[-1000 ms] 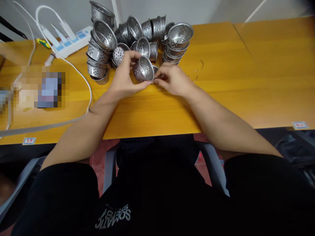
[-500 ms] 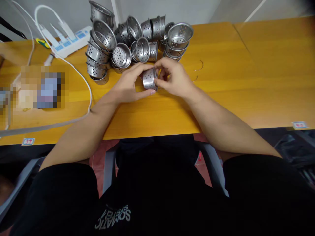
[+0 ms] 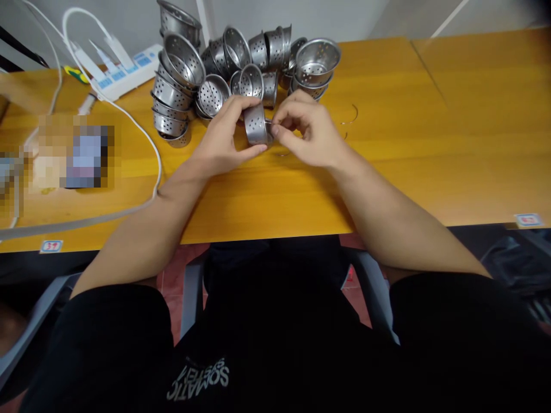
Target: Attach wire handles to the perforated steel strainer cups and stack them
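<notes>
My left hand (image 3: 228,129) grips a small perforated metal cup (image 3: 257,124) tipped on its side, thumb below and fingers above. The cup's open end faces right. Beside that end, my right hand (image 3: 307,126) is closed in a pinch on a thin metal wire (image 3: 268,121) that reaches to the cup's rim; most of it is hidden by the fingers. Just behind both hands stand more perforated cups (image 3: 252,83), some nested on their sides. On the table right of my right hand lies a curved thin wire (image 3: 355,115), with another short piece near it.
Tall stacks of cups rise at the left (image 3: 172,94) and right (image 3: 317,63) of the group. A white power strip (image 3: 129,74) with plugs and a white cable (image 3: 159,166) lie left on the wooden table (image 3: 430,143). A blurred-out patch (image 3: 86,158) sits there too.
The cup in my left hand has shifted slightly left and up. My right hand has drawn back a little to the right from its rim, and the wire now shows between.
</notes>
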The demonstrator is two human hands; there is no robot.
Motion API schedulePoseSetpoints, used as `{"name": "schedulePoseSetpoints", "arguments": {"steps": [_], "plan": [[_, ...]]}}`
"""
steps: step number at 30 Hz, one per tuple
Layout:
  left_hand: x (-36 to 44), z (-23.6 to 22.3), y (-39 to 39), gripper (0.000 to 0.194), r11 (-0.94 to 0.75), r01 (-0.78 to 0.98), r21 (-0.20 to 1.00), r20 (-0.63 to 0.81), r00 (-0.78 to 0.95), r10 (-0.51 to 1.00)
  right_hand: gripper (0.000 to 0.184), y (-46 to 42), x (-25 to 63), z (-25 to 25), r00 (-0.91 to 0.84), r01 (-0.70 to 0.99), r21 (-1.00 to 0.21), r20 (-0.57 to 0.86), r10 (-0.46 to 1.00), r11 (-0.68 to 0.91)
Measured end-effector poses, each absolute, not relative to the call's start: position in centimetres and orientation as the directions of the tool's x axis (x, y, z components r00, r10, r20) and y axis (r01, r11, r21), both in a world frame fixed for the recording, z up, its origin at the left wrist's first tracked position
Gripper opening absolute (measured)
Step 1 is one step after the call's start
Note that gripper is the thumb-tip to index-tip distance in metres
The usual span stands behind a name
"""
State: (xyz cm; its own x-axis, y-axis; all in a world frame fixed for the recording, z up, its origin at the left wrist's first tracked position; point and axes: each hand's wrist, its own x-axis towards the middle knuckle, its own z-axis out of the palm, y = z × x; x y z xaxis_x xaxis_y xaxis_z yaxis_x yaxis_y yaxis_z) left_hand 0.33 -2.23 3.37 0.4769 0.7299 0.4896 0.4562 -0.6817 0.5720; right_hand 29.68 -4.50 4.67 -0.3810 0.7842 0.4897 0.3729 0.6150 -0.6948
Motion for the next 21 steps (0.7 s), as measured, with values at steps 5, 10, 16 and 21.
{"name": "schedulePoseSetpoints", "arguments": {"steps": [5,10,16,21], "plan": [[0.5,2.8,-1.4,0.091,-0.706,0.434,0.559,0.492,0.512,0.704,0.087,-3.8,29.7,4.2,-0.414,0.298,-0.756,0.447,0.793,0.583],[0.9,2.9,-1.8,0.084,-0.715,0.472,0.516,0.468,0.544,0.696,0.089,-4.2,29.5,4.9,-0.439,0.220,-0.852,0.349,0.828,0.475],[1.1,3.3,-2.2,0.083,-0.709,0.471,0.525,0.460,0.544,0.702,0.089,-4.6,30.0,6.0,-0.405,0.233,-0.864,0.330,0.853,0.445],[1.1,2.2,-1.9,0.093,-0.679,0.443,0.586,0.435,0.535,0.725,0.070,-4.2,32.1,6.8,-0.430,0.329,-0.825,0.303,0.850,0.460]]}}
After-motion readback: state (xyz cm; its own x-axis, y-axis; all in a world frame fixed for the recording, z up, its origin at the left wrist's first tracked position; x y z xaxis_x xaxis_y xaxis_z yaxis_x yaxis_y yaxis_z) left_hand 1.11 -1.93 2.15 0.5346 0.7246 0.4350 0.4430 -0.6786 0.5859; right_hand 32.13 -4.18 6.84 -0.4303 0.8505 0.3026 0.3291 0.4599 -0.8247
